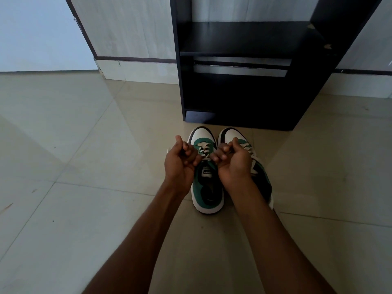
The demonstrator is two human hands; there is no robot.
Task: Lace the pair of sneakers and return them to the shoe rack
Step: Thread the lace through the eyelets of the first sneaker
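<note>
Two green, white and black sneakers stand side by side on the floor, toes toward the rack. The left sneaker (206,183) has a cream lace (204,150) crossed over its tongue. My left hand (182,161) is closed beside it on the left, gripping one end of that lace. My right hand (232,161) is closed on the other end, just right of the tongue. It covers much of the right sneaker (231,133), of which the toe and a green side strip show. The black shoe rack (250,98) stands right behind the toes.
The rack has a dark upper shelf (244,39) and metal bars (239,70) below it. Glossy beige floor tiles (84,166) spread to the left and right. A pale wall with a dark skirting line (135,59) runs behind the rack.
</note>
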